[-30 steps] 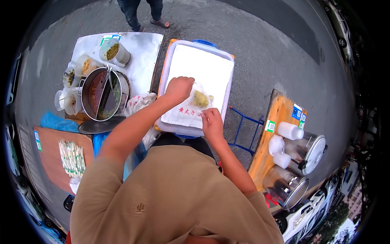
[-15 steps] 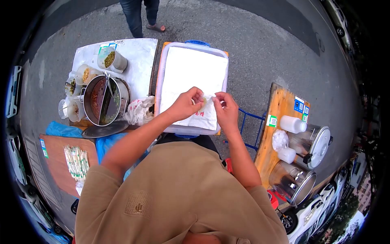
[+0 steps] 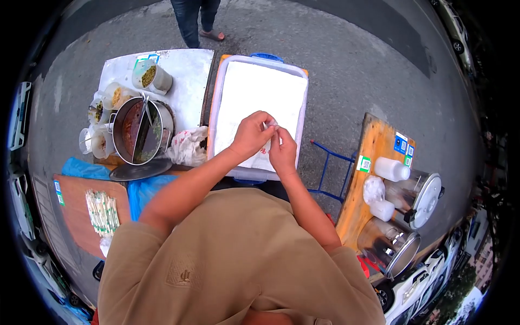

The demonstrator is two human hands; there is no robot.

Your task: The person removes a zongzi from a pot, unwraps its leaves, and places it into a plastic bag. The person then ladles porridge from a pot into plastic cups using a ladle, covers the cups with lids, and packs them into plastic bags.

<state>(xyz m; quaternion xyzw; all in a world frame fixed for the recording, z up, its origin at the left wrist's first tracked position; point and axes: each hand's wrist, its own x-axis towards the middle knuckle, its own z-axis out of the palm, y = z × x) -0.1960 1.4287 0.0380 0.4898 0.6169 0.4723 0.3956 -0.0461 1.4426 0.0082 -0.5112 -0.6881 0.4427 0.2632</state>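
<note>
Q. State of the fingers?

A. Those of my left hand (image 3: pixel 252 133) and my right hand (image 3: pixel 284 154) are pinched closed, tips touching, at the centre of the frame. They appear to grip a small wisp of thin, translucent plastic film (image 3: pixel 273 125). It sits over the flat white sheet with red print (image 3: pixel 264 89), which lies on the pale, rounded plastic box (image 3: pixel 215 127). How the film folds under my fingertips, I cannot tell.

Q. Method for sound work?

A. I judge the step to be gathering the film. Recommended: narrow pinch, both hands level, edges drawn in evenly, light tension only; a hard tug could tear it.

Q. Difference from the earlier frame?

A. One second ago my hands stood apart, the soft, yellow-green lump in clear wrapping visible between them. Now they meet, and the lump is out of sight, presumably behind them.
</note>
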